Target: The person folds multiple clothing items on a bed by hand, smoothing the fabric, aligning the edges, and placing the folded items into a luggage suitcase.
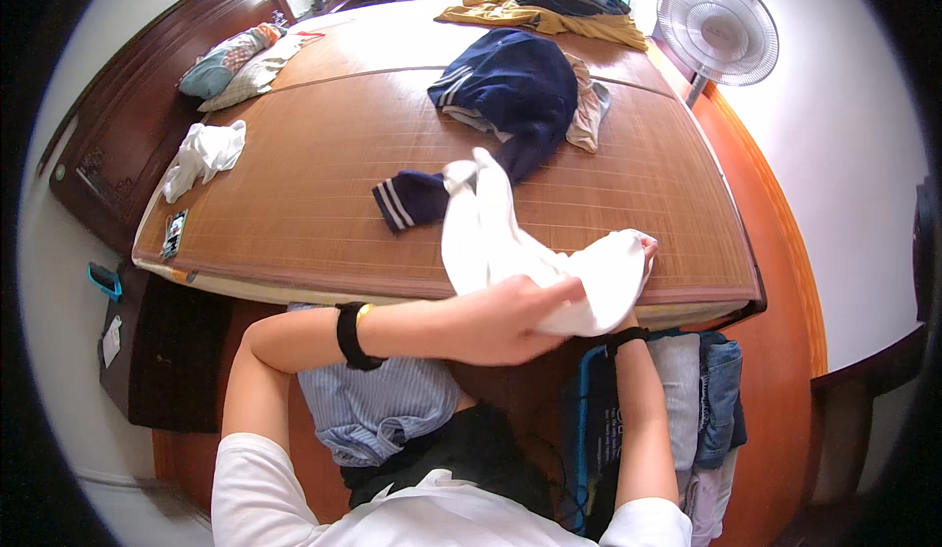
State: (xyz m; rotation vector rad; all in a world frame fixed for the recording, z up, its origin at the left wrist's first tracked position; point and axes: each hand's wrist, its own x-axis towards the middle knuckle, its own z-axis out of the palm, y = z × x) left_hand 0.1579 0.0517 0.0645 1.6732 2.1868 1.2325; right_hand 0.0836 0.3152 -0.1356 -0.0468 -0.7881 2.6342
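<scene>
A white garment (478, 230) with two long, narrow legs or sleeves stretches over the near edge of the bed. My left hand (508, 322) reaches across my body and grips its near end. My right hand (649, 249) holds the bunched opening from the far right; most of that hand is hidden by the cloth. Beyond the white garment lies a navy knit sweater (508, 83) with white cuff stripes, one sleeve spread toward the left. A pale, crumpled cloth (586, 109) shows at the sweater's right side.
The bed (316, 179) carries a woven mat. On it are a white cloth (206, 153), a phone (174, 234), pillows (243, 69) and piled clothes (567, 10). A fan (717, 28) stands right. Folded clothes (717, 392) and striped blue fabric (383, 400) lie below the bed's edge.
</scene>
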